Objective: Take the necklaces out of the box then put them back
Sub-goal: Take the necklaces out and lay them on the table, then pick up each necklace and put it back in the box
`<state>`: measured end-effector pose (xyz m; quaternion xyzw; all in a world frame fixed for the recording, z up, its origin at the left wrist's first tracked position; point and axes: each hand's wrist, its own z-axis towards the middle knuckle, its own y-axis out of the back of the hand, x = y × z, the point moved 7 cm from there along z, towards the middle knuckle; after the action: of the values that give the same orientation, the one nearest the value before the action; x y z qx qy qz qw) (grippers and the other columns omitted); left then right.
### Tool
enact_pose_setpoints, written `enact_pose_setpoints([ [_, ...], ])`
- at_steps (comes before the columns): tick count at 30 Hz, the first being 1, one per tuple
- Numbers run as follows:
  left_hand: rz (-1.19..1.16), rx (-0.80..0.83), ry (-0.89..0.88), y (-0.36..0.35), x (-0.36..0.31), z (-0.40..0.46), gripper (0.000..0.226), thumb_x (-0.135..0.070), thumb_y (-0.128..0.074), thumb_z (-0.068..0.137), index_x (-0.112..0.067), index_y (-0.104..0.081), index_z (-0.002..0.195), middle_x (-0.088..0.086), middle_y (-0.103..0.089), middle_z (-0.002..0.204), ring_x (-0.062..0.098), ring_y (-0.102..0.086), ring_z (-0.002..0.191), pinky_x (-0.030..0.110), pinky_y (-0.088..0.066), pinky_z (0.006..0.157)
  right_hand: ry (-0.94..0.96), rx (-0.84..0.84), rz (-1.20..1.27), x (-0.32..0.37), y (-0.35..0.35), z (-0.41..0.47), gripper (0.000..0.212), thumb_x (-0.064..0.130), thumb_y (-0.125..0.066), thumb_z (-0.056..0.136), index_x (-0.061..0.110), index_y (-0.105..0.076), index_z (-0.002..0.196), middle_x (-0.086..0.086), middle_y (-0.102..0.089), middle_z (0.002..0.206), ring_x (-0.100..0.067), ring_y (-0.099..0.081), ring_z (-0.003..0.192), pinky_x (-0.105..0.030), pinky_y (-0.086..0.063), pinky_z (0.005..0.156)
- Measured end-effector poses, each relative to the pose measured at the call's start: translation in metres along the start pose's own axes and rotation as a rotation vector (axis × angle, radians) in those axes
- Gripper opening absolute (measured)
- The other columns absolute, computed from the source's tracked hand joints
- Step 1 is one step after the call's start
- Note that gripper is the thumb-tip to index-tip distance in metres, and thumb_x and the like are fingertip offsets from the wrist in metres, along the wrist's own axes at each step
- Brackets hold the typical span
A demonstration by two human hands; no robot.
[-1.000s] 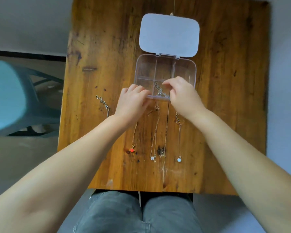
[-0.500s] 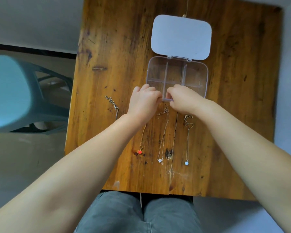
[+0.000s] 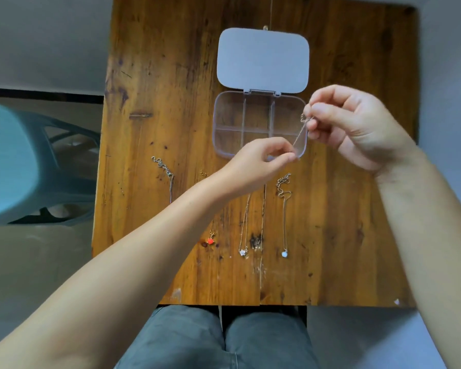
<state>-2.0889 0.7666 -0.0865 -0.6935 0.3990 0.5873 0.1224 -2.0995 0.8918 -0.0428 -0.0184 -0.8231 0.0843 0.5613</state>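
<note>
A clear compartment box (image 3: 260,123) lies open on the wooden table (image 3: 171,75), its lid (image 3: 262,59) flat behind it; the compartments look empty. Above the box's right front corner a thin silver necklace (image 3: 300,133) is stretched between my hands. My right hand (image 3: 354,126) pinches its clasp end, my left hand (image 3: 261,162) pinches the lower part. Several more necklaces lie in a row nearer me: a silver chain (image 3: 165,171) at the left, one with a red pendant (image 3: 210,241), one with a white flower (image 3: 242,252), one with a pale round pendant (image 3: 284,253). My left forearm hides parts of them.
A pale blue plastic stool (image 3: 24,166) stands on the floor left of the table. My knees in grey trousers (image 3: 216,339) sit under the table's near edge. Bare wood shows to the right of the box and necklaces.
Both hands were together at the box's front edge. They have lifted a necklace out and drawn apart, the right hand rising to the right, the left staying low.
</note>
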Motion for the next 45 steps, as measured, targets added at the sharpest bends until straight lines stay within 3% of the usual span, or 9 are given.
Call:
enact_pose_setpoints([
  [4,-0.216,0.017,0.121,-0.020,0.011,-0.014,0.026,-0.018,-0.046,0.096,-0.008,-0.067,0.086,0.001,-0.071,0.085,0.010,-0.065,0.084,0.017,-0.047,0.081,0.087,-0.192,0.277,0.011,0.040,-0.014,0.016,0.005,-0.054,0.089,0.017,-0.065,0.083,0.003,-0.064,0.073,-0.006,-0.058,0.064,-0.018,-0.047,0.056],
  [10,-0.467,0.117,0.300,-0.083,0.033,-0.038,0.026,-0.015,-0.045,0.098,-0.003,-0.065,0.088,0.007,-0.068,0.081,0.017,-0.064,0.077,0.031,-0.053,0.084,0.128,-0.383,0.483,-0.003,0.098,-0.040,0.020,0.003,-0.052,0.091,0.014,-0.065,0.082,0.001,-0.064,0.072,-0.006,-0.058,0.063,-0.018,-0.047,0.057],
  [14,-0.502,0.151,0.453,-0.129,0.044,-0.045,0.023,-0.013,-0.046,0.097,-0.002,-0.066,0.095,0.011,-0.069,0.082,0.019,-0.067,0.074,0.026,-0.057,0.075,0.031,-0.495,0.211,-0.034,0.119,-0.052,0.018,0.007,-0.058,0.087,0.020,-0.068,0.080,0.003,-0.066,0.072,-0.006,-0.062,0.065,-0.019,-0.049,0.058],
  [18,-0.302,0.259,0.525,-0.179,0.050,-0.056,0.021,-0.009,-0.037,0.099,-0.010,-0.057,0.104,0.007,-0.067,0.084,0.016,-0.065,0.071,0.027,-0.055,0.076,-0.142,-0.561,-0.142,-0.082,0.129,-0.058,0.017,0.007,-0.060,0.087,0.021,-0.067,0.081,-0.003,-0.067,0.081,-0.010,-0.065,0.073,-0.022,-0.052,0.066],
  [24,-0.073,0.169,0.595,-0.213,0.069,-0.063,0.011,-0.015,-0.040,0.098,-0.010,-0.049,0.097,0.007,-0.070,0.087,0.015,-0.066,0.070,0.031,-0.056,0.071,-0.237,-0.484,-0.278,-0.125,0.123,-0.047,0.015,0.003,-0.058,0.089,0.015,-0.064,0.086,-0.008,-0.067,0.088,-0.017,-0.069,0.081,-0.025,-0.056,0.071],
  [33,0.565,0.158,0.229,-0.213,0.049,-0.054,0.020,-0.028,-0.049,0.095,-0.013,-0.063,0.098,0.004,-0.058,0.091,0.023,-0.060,0.076,0.033,-0.051,0.062,-0.254,-0.422,-0.559,-0.145,0.110,-0.031,0.015,0.006,-0.051,0.093,0.015,-0.063,0.092,0.002,-0.066,0.080,-0.017,-0.070,0.079,-0.031,-0.058,0.075],
  [38,0.566,0.172,0.210,-0.215,0.052,-0.057,0.016,-0.020,-0.046,0.096,-0.010,-0.056,0.103,0.008,-0.060,0.095,0.028,-0.060,0.081,0.039,-0.052,0.066,-0.272,-0.419,-0.625,-0.146,0.106,-0.031,0.018,0.007,-0.048,0.094,0.015,-0.062,0.102,-0.004,-0.066,0.092,-0.016,-0.068,0.080,-0.024,-0.056,0.068],
  [42,0.513,0.201,0.161,-0.207,0.052,-0.064,0.014,-0.019,-0.046,0.095,-0.011,-0.053,0.104,0.008,-0.060,0.097,0.028,-0.058,0.084,0.038,-0.050,0.065,-0.235,-0.460,-0.769,-0.131,0.103,-0.035,0.022,0.011,-0.046,0.096,0.017,-0.060,0.111,-0.003,-0.061,0.108,-0.014,-0.062,0.086,-0.014,-0.043,0.062],
  [45,0.451,0.181,0.136,-0.177,0.056,-0.074,0.012,-0.021,-0.048,0.094,-0.013,-0.055,0.100,0.006,-0.062,0.096,0.024,-0.059,0.084,0.039,-0.055,0.071,-0.192,-0.450,-0.823,-0.116,0.083,-0.033,0.019,0.014,-0.046,0.095,0.021,-0.062,0.102,-0.001,-0.063,0.101,-0.008,-0.055,0.071,-0.016,-0.038,0.055],
])
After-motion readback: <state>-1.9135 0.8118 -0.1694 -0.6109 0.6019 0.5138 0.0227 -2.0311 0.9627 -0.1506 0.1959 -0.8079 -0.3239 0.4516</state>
